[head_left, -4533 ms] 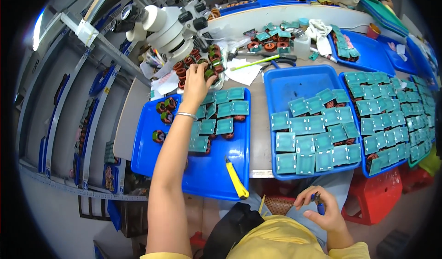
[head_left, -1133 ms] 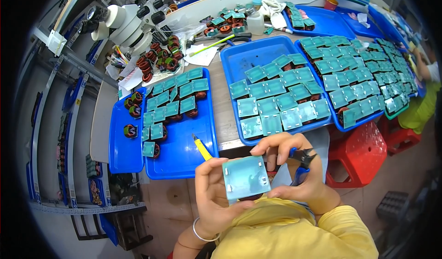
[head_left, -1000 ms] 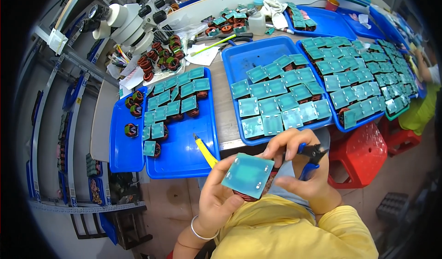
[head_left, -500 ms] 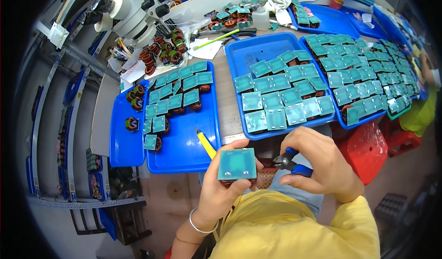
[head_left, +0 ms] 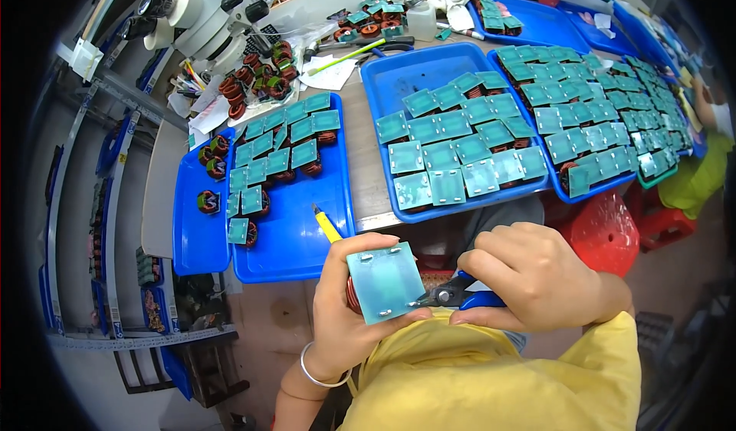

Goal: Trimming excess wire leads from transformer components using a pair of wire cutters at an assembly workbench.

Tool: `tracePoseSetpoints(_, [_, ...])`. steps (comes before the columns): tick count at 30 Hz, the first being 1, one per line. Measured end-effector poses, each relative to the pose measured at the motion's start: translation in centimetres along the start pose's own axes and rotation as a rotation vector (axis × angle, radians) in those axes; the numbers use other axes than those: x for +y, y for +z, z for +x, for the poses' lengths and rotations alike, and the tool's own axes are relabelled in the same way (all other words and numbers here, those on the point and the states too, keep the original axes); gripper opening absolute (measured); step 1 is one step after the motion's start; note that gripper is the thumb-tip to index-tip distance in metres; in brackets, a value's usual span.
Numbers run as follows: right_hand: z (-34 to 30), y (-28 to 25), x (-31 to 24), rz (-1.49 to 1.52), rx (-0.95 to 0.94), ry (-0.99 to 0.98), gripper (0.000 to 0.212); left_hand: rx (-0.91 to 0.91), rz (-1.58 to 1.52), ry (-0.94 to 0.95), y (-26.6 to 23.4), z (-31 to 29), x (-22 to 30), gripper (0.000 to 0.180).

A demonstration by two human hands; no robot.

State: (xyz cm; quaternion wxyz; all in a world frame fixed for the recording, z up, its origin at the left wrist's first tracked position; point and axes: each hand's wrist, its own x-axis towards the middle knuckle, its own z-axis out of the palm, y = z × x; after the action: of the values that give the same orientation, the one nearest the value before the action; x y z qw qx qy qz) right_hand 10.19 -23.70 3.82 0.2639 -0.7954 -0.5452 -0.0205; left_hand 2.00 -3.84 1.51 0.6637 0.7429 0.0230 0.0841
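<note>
My left hand (head_left: 345, 308) holds a small square green circuit board (head_left: 385, 281) with a copper coil under it, close to my chest. My right hand (head_left: 537, 274) grips blue-handled cutters (head_left: 460, 299), whose tip touches the board's lower right edge. A yellow-handled tool (head_left: 327, 224) lies on the blue tray (head_left: 295, 235) just above my left hand.
Several blue trays on the bench hold rows of green boards: left (head_left: 276, 151), middle (head_left: 452, 155), right (head_left: 606, 121). Loose copper coils (head_left: 257, 86) lie by a white microscope (head_left: 203, 17). A red stool (head_left: 606, 232) stands under the bench. Shelves run along the left.
My left hand came back from the coils on the bench with a board. Over the last second the board turned a little and the cutters moved in to its lower right edge.
</note>
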Motion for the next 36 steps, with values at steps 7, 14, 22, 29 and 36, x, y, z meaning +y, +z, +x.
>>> tracePoseSetpoints(7, [-0.2,-0.3,-0.1,-0.049,-0.002,-0.039,0.043,-0.087,0.247,0.228,-0.9,0.1,0.2,0.067])
tracePoseSetpoints(14, [-0.3,-0.5,-0.1,-0.091,0.002,-0.071,0.043,-0.094,0.306,0.344,-0.4,0.5,0.8,0.063])
tracePoseSetpoints(22, [-2.4,0.9,0.5,-0.106,0.030,-0.016,0.041,-0.198,0.440,0.303,0.8,1.4,1.7,0.065])
tracePoseSetpoints(29, [-6.9,3.7,0.7,-0.008,0.173,0.127,0.041,-0.395,0.407,0.203,3.1,1.8,0.9,0.060])
tracePoseSetpoints(36, [-8.2,2.2,-0.8,0.016,0.288,0.151,0.045,-0.477,0.373,0.120,4.8,0.8,1.4,0.071])
